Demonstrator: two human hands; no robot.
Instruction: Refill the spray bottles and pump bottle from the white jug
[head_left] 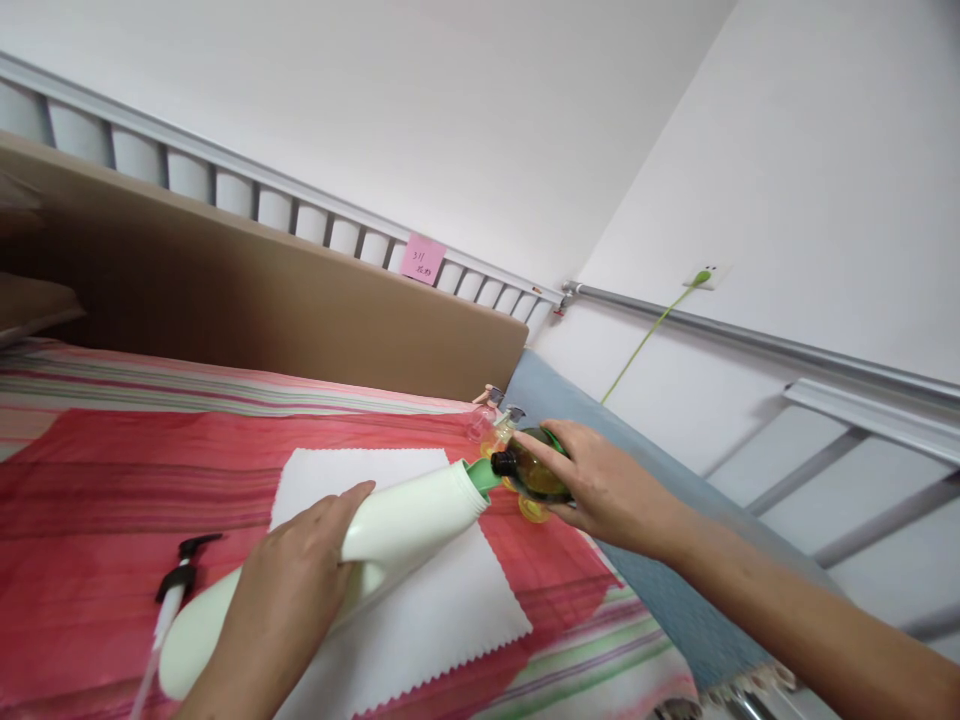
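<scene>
- The left hand [300, 560] is closed around a pale green bottle [420, 520], tilted, its open mouth turned toward the right hand [592, 480].
- The right hand holds a dark bottle [541, 472], whose black neck is at this mouth.
- Below the left hand there is a white sheet [465, 600] with zigzag edge, on a red cloth [187, 460].
- To the left of the left hand lies a black pump head [177, 580].
- Beyond both hands, a pink note [424, 258] is on the railing [345, 238].
</scene>
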